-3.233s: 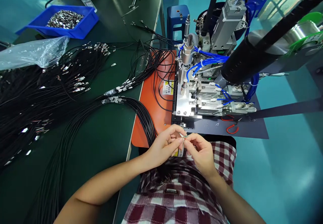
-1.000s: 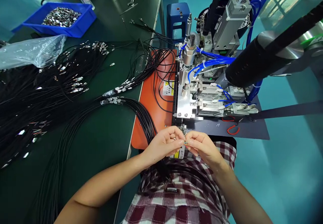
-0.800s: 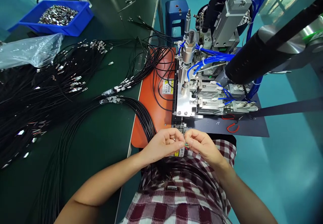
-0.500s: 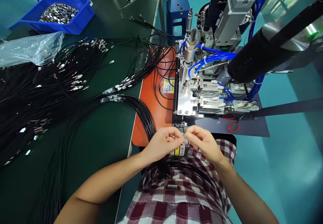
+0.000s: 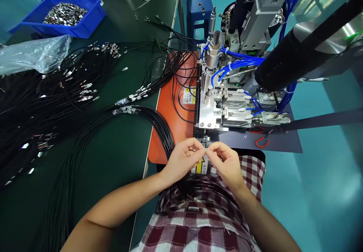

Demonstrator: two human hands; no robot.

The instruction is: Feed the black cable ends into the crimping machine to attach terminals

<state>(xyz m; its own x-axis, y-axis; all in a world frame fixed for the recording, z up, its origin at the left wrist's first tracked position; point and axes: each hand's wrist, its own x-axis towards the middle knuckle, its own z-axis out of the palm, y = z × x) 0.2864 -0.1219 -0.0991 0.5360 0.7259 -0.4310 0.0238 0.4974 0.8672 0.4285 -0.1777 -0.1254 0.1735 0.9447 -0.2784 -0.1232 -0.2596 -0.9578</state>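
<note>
Pinching, head view: left hand [image 5: 183, 157], right hand [image 5: 227, 163] close together, fingertips clamped on thin wire ends [image 5: 206, 150]; detail too small to read.
Wire ends: right of orange plate [image 5: 183, 131], by its near corner.
Black cables [image 5: 163, 129]: bundle from desk [image 5: 113, 150], crossing orange plate's left edge toward left hand.
Machine [image 5: 207, 114]: right of orange plate.
Blue bin [image 5: 93, 22]: on desk, beyond and left of orange plate, heaped with metal parts [image 5: 65, 13].
</note>
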